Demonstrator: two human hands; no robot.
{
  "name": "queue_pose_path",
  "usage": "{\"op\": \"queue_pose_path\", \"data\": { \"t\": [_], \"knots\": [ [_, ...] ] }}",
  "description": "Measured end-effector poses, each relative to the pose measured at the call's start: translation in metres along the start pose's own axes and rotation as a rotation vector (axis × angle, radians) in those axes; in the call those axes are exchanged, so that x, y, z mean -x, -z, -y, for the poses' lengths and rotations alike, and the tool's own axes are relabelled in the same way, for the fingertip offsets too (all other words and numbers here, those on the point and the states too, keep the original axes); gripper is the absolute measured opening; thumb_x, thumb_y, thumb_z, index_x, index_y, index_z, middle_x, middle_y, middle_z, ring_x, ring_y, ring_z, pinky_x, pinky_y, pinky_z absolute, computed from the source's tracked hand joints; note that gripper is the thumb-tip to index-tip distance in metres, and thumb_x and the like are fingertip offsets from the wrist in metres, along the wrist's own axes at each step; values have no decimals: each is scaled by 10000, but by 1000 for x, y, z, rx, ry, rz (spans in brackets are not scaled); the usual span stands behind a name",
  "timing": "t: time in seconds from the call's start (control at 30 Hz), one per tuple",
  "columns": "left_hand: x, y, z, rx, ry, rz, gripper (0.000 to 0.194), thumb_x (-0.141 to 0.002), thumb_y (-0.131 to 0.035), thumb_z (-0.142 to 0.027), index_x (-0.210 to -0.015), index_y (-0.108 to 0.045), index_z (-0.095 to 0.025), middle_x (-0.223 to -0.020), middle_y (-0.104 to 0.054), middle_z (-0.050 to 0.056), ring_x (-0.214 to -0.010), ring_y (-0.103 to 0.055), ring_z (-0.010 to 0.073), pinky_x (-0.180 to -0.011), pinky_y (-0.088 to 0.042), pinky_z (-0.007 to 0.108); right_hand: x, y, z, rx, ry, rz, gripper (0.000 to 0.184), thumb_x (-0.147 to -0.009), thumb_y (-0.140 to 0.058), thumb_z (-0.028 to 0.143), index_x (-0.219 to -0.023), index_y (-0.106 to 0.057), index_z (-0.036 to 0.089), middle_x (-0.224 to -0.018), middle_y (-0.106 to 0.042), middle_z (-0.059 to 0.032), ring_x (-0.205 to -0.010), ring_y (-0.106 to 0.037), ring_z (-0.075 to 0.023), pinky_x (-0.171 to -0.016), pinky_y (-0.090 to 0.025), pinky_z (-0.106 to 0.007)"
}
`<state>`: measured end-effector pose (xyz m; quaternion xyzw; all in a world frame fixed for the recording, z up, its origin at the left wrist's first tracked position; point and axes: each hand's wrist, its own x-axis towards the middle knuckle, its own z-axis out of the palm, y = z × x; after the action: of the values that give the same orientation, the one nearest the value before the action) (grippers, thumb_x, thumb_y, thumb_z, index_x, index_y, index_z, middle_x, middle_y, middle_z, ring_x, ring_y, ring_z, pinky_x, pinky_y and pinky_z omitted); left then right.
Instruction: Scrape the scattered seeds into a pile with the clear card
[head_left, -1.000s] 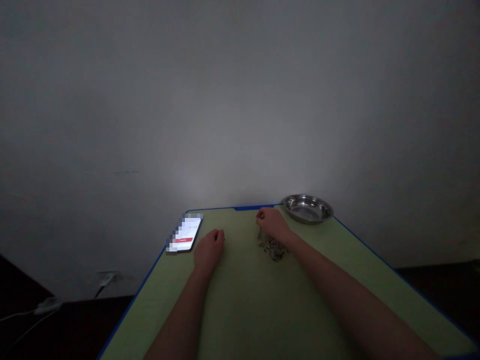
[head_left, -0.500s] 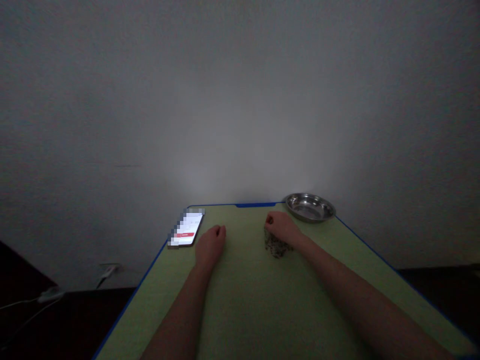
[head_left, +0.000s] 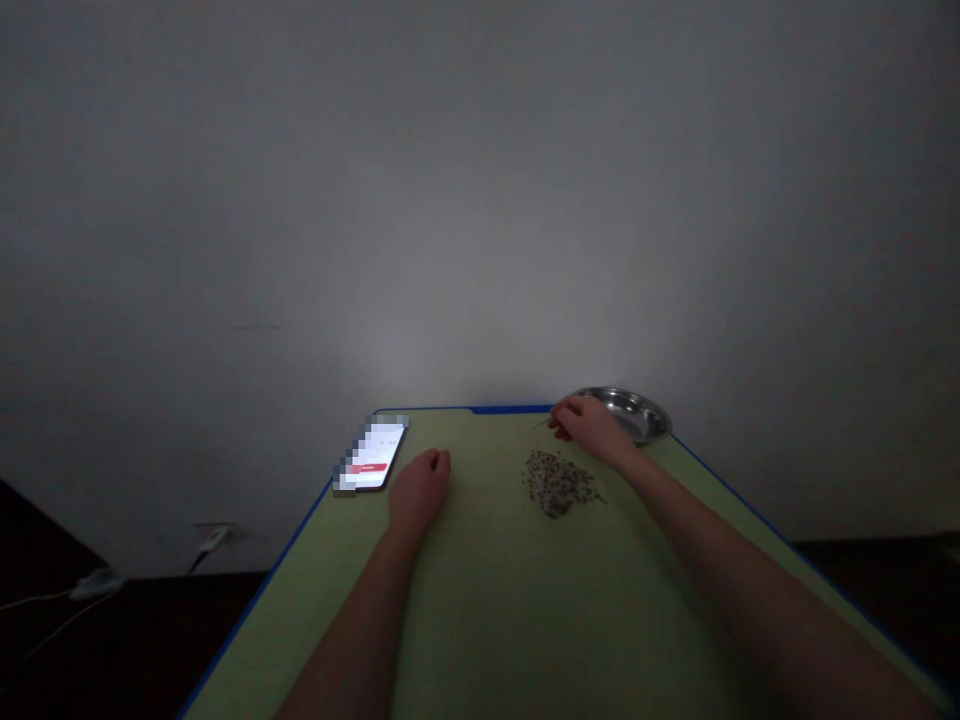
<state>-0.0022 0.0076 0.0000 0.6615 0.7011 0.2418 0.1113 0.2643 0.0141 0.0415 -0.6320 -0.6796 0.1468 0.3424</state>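
My right hand (head_left: 586, 425) pinches a thin, straight tool (head_left: 541, 423) whose slender end sticks out to the left; its exact kind is too blurred to make out. This hand is in front of the left part of a shallow steel bowl (head_left: 643, 415), hiding some of it. Nearer to me, a loose heap of small dark and pale grains, like seeds or beans (head_left: 559, 485), lies spread on the green tabletop (head_left: 487, 600). My left hand (head_left: 420, 487) rests on the table in a loose fist, with nothing visible in it, just right of a phone.
The phone (head_left: 375, 458) lies with its screen lit at the table's left edge. A plain wall (head_left: 480, 220) rises behind the blue-edged table. At lower left, a plug (head_left: 215, 540) sits in the wall, and white cables (head_left: 56, 602) lie low down.
My right hand has moved from over the heap up and right to the bowl, uncovering the grains. The thin tool now shows at its fingertips. My left hand stays in place.
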Motion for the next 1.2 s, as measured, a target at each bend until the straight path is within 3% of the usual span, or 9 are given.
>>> {"op": "queue_pose_path", "data": {
  "t": [0.1,0.23,0.33,0.67,0.8,1.2],
  "knots": [
    [0,0,0,-14,3,5,419,-907,-303,-419,-766,-636,-206,-853,-702,81,-780,-620,206,-624,-358,293,11,13,-9,40,21,2,186,-831,-523,194,-948,-658,139,-847,-741,-58,-658,-670,-125,-560,-456,-199],
    [0,0,-1,-26,-2,-3,412,-909,-310,-404,-777,-648,-208,-884,-711,83,-819,-629,217,-637,-367,296,26,31,-20,198,55,-38,142,-800,-609,294,-815,-686,176,-763,-710,-44,-688,-628,-175,-593,-415,-258],
    [0,0,-1,-29,-4,-2,417,-913,-312,-409,-785,-652,-205,-908,-715,85,-835,-632,219,-648,-375,295,33,37,-25,316,84,-46,128,-810,-603,279,-763,-675,184,-766,-699,-46,-698,-607,-184,-604,-388,-268],
    [0,3,-1,-16,-5,18,402,-910,-308,-408,-792,-631,-200,-879,-708,81,-820,-631,204,-635,-367,281,21,4,-26,568,175,43,303,-913,-479,211,-1147,-671,204,-981,-732,-119,-877,-663,-255,-738,-431,-319],
    [1,4,-2,-35,5,21,397,-908,-304,-401,-784,-624,-201,-873,-704,80,-806,-627,206,-631,-366,282,28,0,-34,625,178,108,311,-902,-474,176,-1118,-696,207,-985,-737,-122,-888,-671,-250,-746,-438,-315],
    [1,5,-5,-45,8,22,399,-911,-315,-402,-809,-644,-200,-911,-711,84,-822,-631,206,-638,-374,282,79,28,-40,725,173,212,234,-849,-490,172,-917,-711,205,-835,-730,-98,-752,-665,-226,-628,-396,-285]
  ]
}}
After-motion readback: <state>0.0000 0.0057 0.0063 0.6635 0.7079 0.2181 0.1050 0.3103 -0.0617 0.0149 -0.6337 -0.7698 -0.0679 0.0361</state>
